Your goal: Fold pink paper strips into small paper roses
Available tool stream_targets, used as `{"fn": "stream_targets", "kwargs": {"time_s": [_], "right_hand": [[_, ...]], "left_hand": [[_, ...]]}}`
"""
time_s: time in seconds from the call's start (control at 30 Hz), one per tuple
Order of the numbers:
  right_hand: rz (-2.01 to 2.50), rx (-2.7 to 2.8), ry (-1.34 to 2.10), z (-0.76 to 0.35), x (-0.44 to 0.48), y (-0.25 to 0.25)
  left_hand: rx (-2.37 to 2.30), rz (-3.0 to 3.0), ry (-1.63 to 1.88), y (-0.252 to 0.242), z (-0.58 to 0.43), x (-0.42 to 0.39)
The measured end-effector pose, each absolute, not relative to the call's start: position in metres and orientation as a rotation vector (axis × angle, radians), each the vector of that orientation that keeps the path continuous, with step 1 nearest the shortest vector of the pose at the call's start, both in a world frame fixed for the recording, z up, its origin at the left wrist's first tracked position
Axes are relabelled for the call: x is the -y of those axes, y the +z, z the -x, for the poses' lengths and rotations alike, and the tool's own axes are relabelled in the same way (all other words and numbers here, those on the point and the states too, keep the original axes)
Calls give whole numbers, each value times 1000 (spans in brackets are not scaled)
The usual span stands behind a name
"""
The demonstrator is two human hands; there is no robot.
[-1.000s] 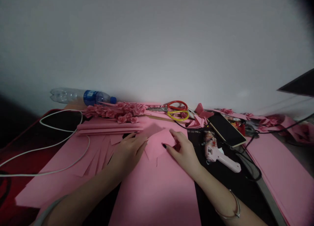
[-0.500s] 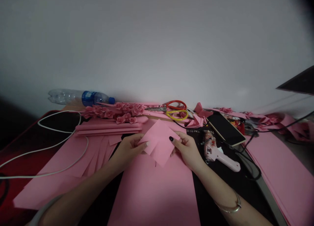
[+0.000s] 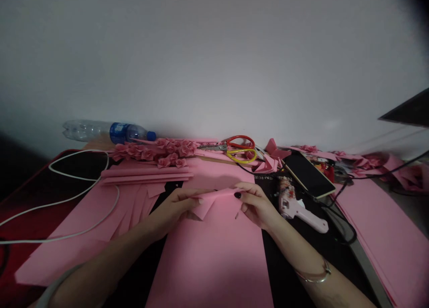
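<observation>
Between both hands is a small pink piece of paper (image 3: 214,197), seen at a low angle with one flap pointing down at its left. My left hand (image 3: 181,205) pinches its left corner, thumb on the near side. On the right, my right hand (image 3: 256,203) grips the other end between a dark-nailed thumb and the fingers. Some fingers of each hand are hidden behind the paper. Below them lies a large pink sheet (image 3: 211,263) on the dark desk. A small dark mark shows just beneath my right fingers; I cannot make out what it is.
Pink paper roses (image 3: 177,149) and scissors (image 3: 239,149) with red and yellow handles lie along the back. A plastic bottle (image 3: 107,131) lies at the left, near a white cable (image 3: 77,194). Right are a glue gun (image 3: 298,210), a phone (image 3: 310,174) and stacked pink sheets (image 3: 382,227).
The small paper was facing me as a diamond; now it is tilted or folded and appears as a narrow band. Both hands keep their hold on it.
</observation>
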State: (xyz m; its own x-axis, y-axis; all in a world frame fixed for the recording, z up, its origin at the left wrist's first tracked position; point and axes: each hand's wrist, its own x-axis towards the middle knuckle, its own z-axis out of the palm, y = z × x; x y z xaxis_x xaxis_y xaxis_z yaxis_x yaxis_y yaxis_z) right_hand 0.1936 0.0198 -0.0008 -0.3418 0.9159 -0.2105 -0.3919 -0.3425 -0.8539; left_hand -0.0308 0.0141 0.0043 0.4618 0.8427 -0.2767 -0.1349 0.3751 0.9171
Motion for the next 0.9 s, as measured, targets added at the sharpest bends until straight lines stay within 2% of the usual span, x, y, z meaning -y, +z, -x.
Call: {"fn": "stream_targets", "kwargs": {"time_s": [0.33, 0.5, 0.63, 0.9], "right_hand": [[924, 1020, 1942, -195, -18, 12], [894, 949, 2021, -198, -18, 12], [958, 846, 1954, -199, -19, 9], [1021, 715, 1831, -198, -23, 11]], "left_hand": [[-629, -761, 663, 19, 32, -13], [-692, -838, 704, 17, 34, -13], [-830, -871, 808, 11, 35, -16], [-737, -596, 955, 10, 33, -20]]}}
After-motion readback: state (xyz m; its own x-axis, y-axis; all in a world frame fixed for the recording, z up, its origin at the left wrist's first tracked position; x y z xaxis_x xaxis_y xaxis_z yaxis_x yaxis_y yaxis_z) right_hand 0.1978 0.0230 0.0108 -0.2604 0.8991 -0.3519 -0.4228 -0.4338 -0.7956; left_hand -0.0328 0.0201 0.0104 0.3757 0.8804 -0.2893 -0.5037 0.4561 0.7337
